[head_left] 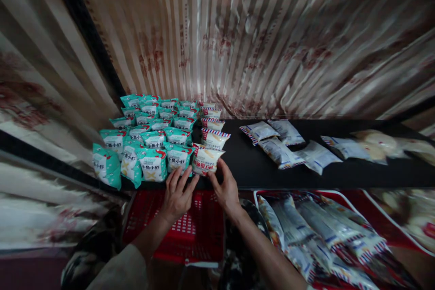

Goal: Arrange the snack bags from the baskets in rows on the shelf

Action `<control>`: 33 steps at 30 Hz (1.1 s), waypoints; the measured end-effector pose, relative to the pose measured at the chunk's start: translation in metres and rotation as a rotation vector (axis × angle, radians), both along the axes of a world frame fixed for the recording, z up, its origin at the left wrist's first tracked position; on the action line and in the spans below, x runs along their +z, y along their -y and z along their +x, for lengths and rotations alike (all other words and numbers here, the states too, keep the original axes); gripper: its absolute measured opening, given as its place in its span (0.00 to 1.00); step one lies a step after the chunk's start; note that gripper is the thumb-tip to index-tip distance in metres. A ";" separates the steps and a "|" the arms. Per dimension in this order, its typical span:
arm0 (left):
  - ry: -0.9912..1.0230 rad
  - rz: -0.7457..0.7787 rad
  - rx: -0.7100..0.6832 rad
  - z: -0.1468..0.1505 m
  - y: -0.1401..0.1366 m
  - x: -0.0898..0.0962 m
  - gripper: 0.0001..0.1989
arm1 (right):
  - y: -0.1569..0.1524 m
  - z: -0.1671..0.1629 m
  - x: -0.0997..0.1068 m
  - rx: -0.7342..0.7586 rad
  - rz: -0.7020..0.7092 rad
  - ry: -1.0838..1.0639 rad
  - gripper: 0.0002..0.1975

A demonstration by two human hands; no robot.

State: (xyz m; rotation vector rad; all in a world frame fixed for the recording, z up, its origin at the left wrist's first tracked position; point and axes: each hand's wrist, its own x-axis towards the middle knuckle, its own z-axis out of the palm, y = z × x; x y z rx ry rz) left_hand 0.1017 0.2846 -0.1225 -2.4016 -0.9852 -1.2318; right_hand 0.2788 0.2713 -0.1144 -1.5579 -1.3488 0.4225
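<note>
Rows of teal snack bags (153,163) stand upright on the left part of a black shelf (251,172). To their right runs a single file of white snack bags with striped edges. My right hand (227,190) grips the right side of the front white snack bag (205,159), its thumb low on the front. My left hand (178,195) has its fingers stretched and spread before the shelf's front edge. Its fingertips are at the bottom of a front teal bag and the lower left corner of the white bag; whether they press on either I cannot tell.
Several white bags (280,152) lie flat further right on the shelf, with clear packs of pale food (379,142) beyond them. Below stands a red basket (136,217); a filled basket of bags (317,231) is at lower right. Striped sheeting (210,45) hangs behind.
</note>
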 end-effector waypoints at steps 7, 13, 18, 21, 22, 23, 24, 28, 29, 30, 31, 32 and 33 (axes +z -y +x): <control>-0.051 -0.028 -0.066 0.007 0.007 -0.013 0.23 | 0.007 0.004 0.005 0.023 0.008 -0.066 0.27; -0.045 -0.047 -0.056 0.009 0.008 -0.011 0.23 | -0.008 0.029 0.017 -0.146 0.020 -0.100 0.26; -0.072 -0.069 -0.058 0.009 0.007 -0.012 0.22 | -0.039 0.045 0.018 -0.001 -0.088 -0.149 0.28; -0.079 -0.081 -0.060 0.009 0.006 -0.015 0.22 | -0.050 0.049 0.017 0.089 -0.124 -0.169 0.26; -0.082 -0.086 -0.059 0.009 0.006 -0.015 0.22 | -0.052 0.050 0.017 0.105 -0.130 -0.165 0.24; -0.088 -0.092 -0.057 0.009 0.006 -0.016 0.22 | -0.054 0.051 0.017 0.119 -0.132 -0.160 0.23; -0.098 -0.098 -0.055 0.009 0.006 -0.017 0.22 | -0.056 0.052 0.017 0.135 -0.127 -0.157 0.22; -0.126 -0.118 -0.045 0.009 0.007 -0.018 0.22 | -0.062 0.051 0.016 0.170 -0.066 -0.214 0.19; -0.128 -0.121 -0.044 0.009 0.007 -0.018 0.22 | -0.064 0.051 0.016 0.177 -0.057 -0.235 0.19; -0.127 -0.122 -0.040 0.009 0.007 -0.018 0.22 | -0.067 0.049 0.016 0.184 -0.052 -0.255 0.18; -0.127 -0.122 -0.039 0.009 0.007 -0.019 0.22 | -0.069 0.048 0.014 0.194 -0.049 -0.272 0.17; -0.128 -0.122 -0.037 0.009 0.007 -0.019 0.22 | -0.071 0.047 0.013 0.207 -0.047 -0.289 0.17; -0.129 -0.122 -0.036 0.009 0.007 -0.019 0.22 | -0.074 0.046 0.011 0.219 -0.049 -0.308 0.18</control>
